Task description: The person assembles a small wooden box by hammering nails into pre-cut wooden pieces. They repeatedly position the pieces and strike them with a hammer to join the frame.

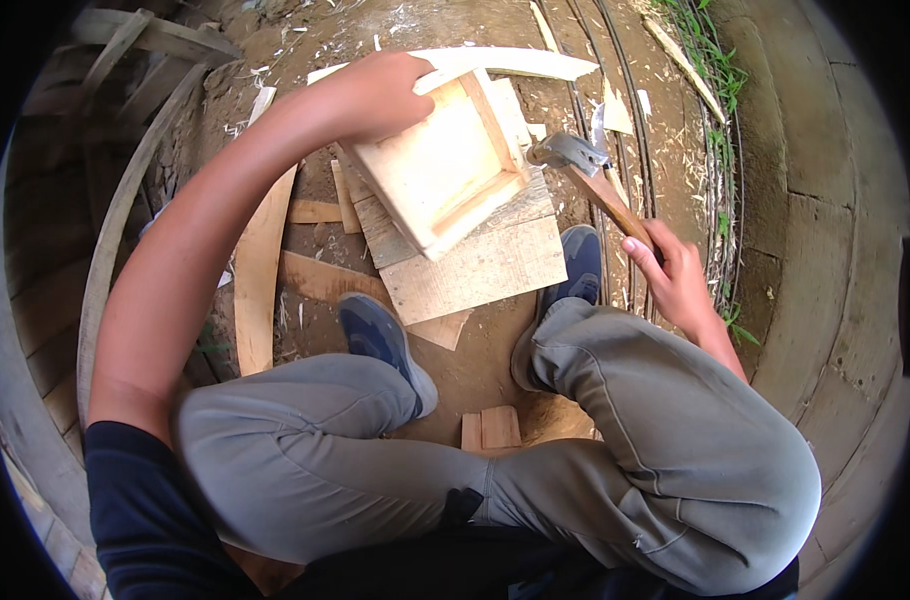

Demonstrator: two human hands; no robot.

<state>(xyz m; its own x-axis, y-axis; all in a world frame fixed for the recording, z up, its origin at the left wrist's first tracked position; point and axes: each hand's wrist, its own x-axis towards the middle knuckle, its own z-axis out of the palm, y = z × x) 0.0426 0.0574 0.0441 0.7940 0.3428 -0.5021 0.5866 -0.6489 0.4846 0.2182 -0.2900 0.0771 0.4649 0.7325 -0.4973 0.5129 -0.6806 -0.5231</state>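
My left hand (383, 92) grips the far left edge of a shallow, pale wooden box (425, 160), its fingers partly hidden behind the rim. The box is tilted, its hollow side facing up, above a wooden board (475, 268) between my feet. In my right hand (670, 265) is a claw hammer (607, 192), held by its wooden handle. Its metal head is close to the right side of the box; whether the two touch I cannot tell.
Loose planks (265, 270) and offcuts lie on the dirt floor at left. A long pale strip (515, 62) lies beyond the box. Small wood blocks (491, 428) rest between my legs. A plank wall (815, 290) stands at right, wooden slats (135, 190) at far left.
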